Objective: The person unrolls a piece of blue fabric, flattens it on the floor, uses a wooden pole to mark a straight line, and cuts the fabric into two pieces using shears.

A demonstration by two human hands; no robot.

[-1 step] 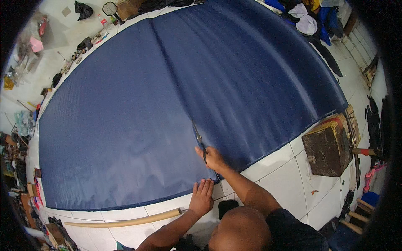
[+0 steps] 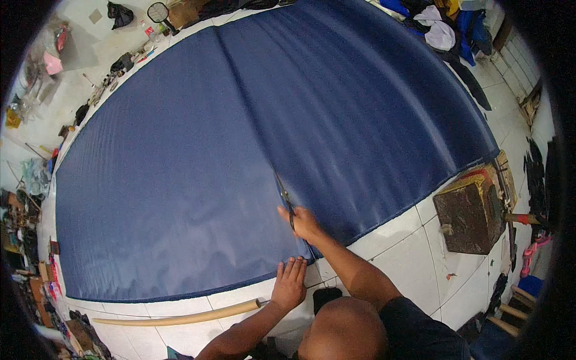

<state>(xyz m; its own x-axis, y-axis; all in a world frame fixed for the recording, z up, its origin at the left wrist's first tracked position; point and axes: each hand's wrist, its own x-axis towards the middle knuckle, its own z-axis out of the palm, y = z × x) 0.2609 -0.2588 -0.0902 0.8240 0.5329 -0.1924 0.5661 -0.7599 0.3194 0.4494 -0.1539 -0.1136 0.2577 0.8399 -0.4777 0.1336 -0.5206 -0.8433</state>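
A wide sheet of dark blue, slightly shiny material is spread over the white tiled floor. My right hand is closed round the handles of a pair of scissors, whose blades point away from me along a cut in the sheet. A dark crease runs from the blade tips toward the far edge. Flat on the near edge of the sheet, just left of the cut, lies my left hand, its fingers stretched out and holding nothing.
A brown cardboard tube lies in front of the near edge. At the right, a worn dark box stands against the sheet's corner. Heaped cloth sits at the far right; a racket-shaped swatter and clutter line the far left.
My right hand and the scissors have moved slightly away from me along the cut. The left hand stays in place.
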